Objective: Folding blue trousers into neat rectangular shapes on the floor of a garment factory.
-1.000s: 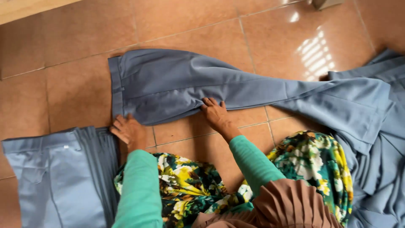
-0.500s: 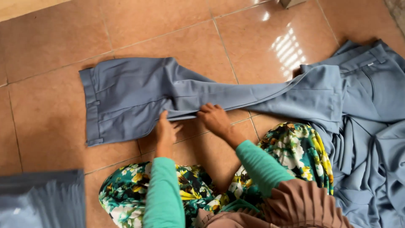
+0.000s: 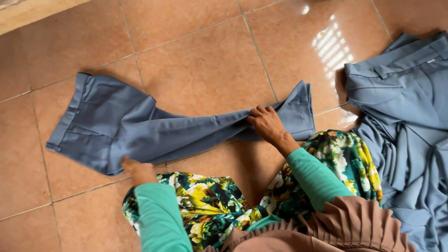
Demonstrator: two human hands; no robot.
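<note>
Blue-grey woven trousers lay flat on glossy terracotta floor tiles, waistband left, leg bunched into soft folds. Right hand pinched the gathered leg fabric; left hand pressed the seat edge, grip unclear. Matching crumpled cloth pile sat right.

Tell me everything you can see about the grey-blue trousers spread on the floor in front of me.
The grey-blue trousers are smooth woven cloth, lying flat on the tiled floor, waistband to the left, legs stacked and running right to the hem. The left hand touches their lower edge near the seat; the right hand pinches the bunched legs near the hem.
</note>
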